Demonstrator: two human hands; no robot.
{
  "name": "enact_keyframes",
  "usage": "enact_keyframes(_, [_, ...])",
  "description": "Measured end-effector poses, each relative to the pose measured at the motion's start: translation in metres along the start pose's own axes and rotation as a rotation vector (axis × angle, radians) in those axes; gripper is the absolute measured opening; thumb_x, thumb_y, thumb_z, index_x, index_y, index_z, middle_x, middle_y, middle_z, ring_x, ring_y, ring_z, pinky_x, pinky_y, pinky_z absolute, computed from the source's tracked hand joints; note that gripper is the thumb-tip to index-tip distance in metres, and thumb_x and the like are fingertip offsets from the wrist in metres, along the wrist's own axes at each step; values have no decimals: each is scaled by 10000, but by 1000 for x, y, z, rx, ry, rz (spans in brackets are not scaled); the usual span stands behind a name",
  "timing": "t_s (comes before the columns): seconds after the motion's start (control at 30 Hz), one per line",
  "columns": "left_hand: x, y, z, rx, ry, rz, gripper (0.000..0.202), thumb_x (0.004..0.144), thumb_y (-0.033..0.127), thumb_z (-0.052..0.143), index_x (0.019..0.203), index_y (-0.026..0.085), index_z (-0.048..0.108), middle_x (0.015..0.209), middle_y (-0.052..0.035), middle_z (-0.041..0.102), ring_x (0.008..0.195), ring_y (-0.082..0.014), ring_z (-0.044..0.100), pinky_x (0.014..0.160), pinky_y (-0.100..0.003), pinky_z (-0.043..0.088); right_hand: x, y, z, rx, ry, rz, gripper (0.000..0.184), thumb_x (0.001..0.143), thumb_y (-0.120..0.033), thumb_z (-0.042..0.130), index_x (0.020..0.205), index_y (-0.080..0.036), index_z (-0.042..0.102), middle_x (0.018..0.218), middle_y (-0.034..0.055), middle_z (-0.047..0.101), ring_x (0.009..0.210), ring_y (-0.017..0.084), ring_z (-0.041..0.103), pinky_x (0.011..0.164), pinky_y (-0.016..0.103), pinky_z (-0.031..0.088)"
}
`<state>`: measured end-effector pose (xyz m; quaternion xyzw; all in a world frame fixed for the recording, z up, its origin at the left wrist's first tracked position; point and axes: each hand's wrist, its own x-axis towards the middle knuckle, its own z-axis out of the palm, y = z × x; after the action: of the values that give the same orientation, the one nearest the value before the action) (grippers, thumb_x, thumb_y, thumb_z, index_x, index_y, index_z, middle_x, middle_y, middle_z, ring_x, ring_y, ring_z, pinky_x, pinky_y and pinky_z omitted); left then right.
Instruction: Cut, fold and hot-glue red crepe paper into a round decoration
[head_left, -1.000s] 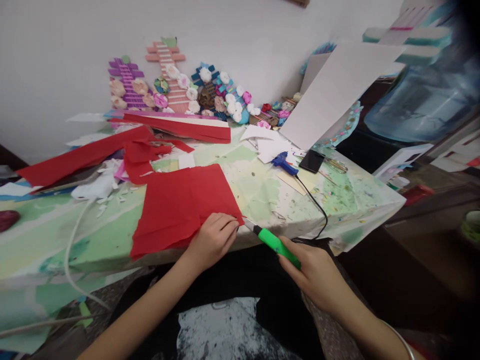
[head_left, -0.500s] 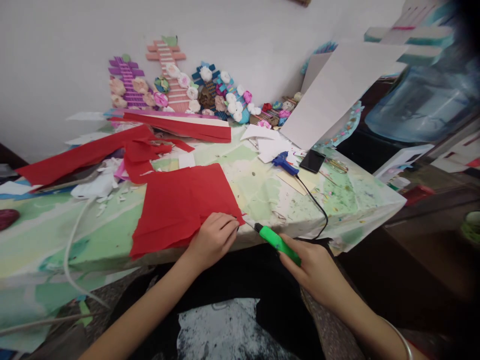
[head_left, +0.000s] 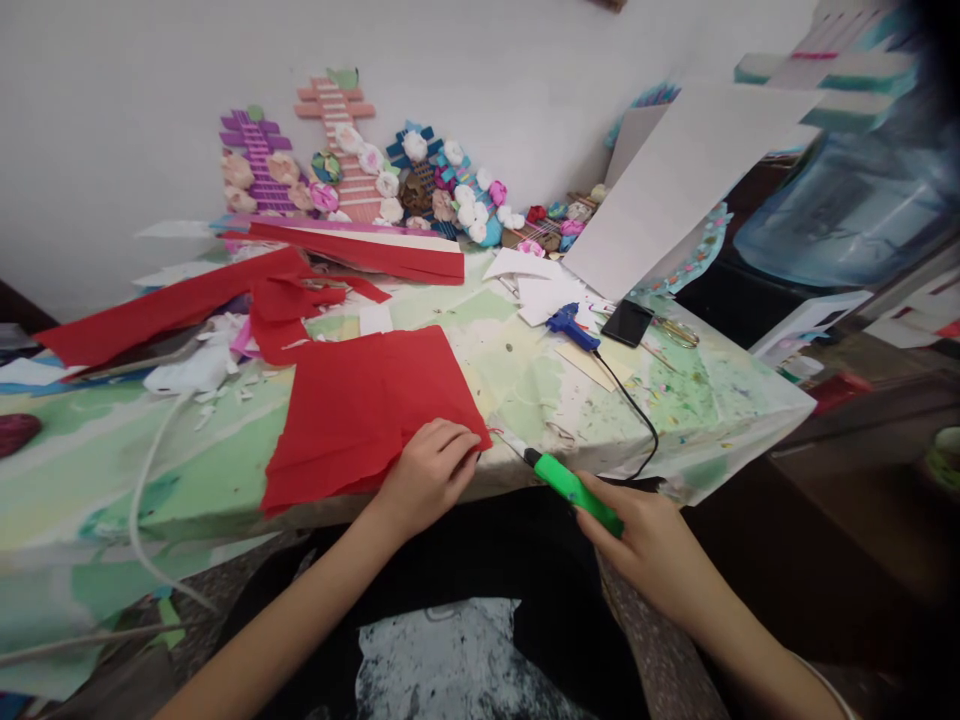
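A sheet of red paper (head_left: 360,400), which looks like crepe paper, lies near the table's front edge. My left hand (head_left: 431,465) rests on its lower right corner, fingers bent and pressed together on the paper; the thumb side is partly hidden. Wrapped round a green utility knife (head_left: 574,490) is my right hand (head_left: 637,530), just off the table edge. The knife's blade is out, pointing left towards that corner. A thin red shred lies by the blade tip, slightly apart from my left fingers.
A blue glue gun (head_left: 574,325) with a black cord, a phone (head_left: 627,323) and scissors (head_left: 677,332) lie to the right. Red paper strips (head_left: 172,305) and a white power strip (head_left: 187,375) are on the left. Flower-decorated stick crafts (head_left: 345,150) lean against the wall.
My right hand has drawn the knife a little to the right, so its blade is farther from the paper's corner. My left hand and the red sheet have hardly moved.
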<state>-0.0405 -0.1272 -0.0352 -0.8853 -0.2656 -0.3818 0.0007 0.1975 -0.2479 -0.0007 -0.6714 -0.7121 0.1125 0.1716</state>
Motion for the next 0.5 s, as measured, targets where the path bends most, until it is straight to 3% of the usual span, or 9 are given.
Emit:
enact_keyframes(0.13, [8,0,-3,29,-65,-23,129,888,196,535,946,108,611,899,-114,633,844,-220,555,769,-369,513,-4,0,-8,76,0,-5,362,879,-321,447,1145,-191,656,804,66,717,652,181,657,604,274,460])
enact_keyframes(0.27, [13,-5,-7,32,-163,-4,172,906,146,472,849,129,633,827,-94,639,778,-200,559,709,-339,515,-8,0,-19,86,20,-4,338,875,-303,473,1112,-179,679,725,41,706,577,156,623,554,247,445])
enact_keyframes(0.37, [16,-9,-9,-22,-120,-59,156,885,134,493,831,142,639,826,-78,662,772,-187,591,696,-314,516,-10,-1,-25,89,26,-21,351,874,-297,491,1144,-162,670,686,30,698,518,136,586,539,236,446])
enact_keyframes(0.5, [21,-12,-12,-89,-24,-218,103,834,127,543,848,148,643,852,-57,695,770,-171,640,707,-287,519,-10,-7,-26,157,-30,-69,355,867,-273,501,1175,-177,651,793,35,719,605,137,628,572,222,458])
